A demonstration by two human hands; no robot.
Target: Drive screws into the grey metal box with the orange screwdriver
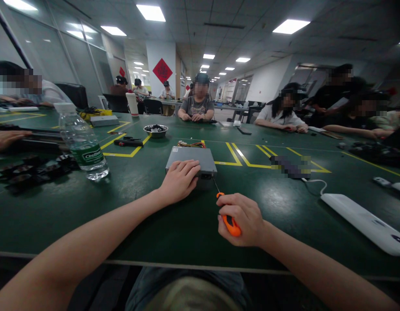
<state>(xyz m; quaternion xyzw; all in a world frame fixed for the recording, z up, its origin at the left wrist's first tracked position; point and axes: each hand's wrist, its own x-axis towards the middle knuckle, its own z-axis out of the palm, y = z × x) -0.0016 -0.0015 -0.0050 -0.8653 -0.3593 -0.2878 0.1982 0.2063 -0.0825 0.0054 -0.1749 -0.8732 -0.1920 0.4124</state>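
Observation:
A grey metal computer power supply (204,157) lies on the green table (183,233) in front of me, with coloured cables (191,144) coming out at its far side. My left hand (182,179) rests on its top and near edge, fingers stretched out flat. In my right hand (243,218) is an orange and black screwdriver (231,225), the fingers wrapped round its handle. Its thin shaft points up and away, and the tip is at the near right corner of the power supply. Whether the tip sits in a screw is too small to tell.
A water bottle (86,147) stands on the left near black parts (34,170). Further back are a metal bowl (155,131) with small items and a dark tool (128,141). On the right lie a blurred dark device (290,167) and a white power bank (365,220). Other people sit around the table.

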